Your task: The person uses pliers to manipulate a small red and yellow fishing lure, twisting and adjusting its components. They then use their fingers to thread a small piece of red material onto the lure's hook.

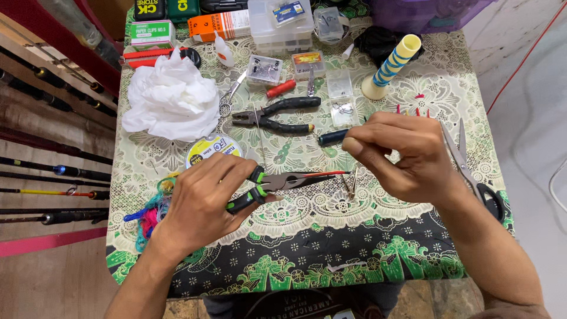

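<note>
Here, pliers (277, 183) seemingly in left grip (204, 198).

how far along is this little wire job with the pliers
Done: tools and parts boxes laid out on the table. In hand: the left hand holds green-handled pliers shut on a thin red wire, and the right hand pinches its other end. Left: loose metal pieces lie unused beneath.

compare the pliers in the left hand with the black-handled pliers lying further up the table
The green-handled pliers are gripped in the left hand, jaws pointing right; the black-handled pliers lie untouched on the tablecloth, jaws pointing left. The held pair has green-and-black grips; the other has plain black grips with one yellowish tip. Both are long-nosed pliers.
</note>
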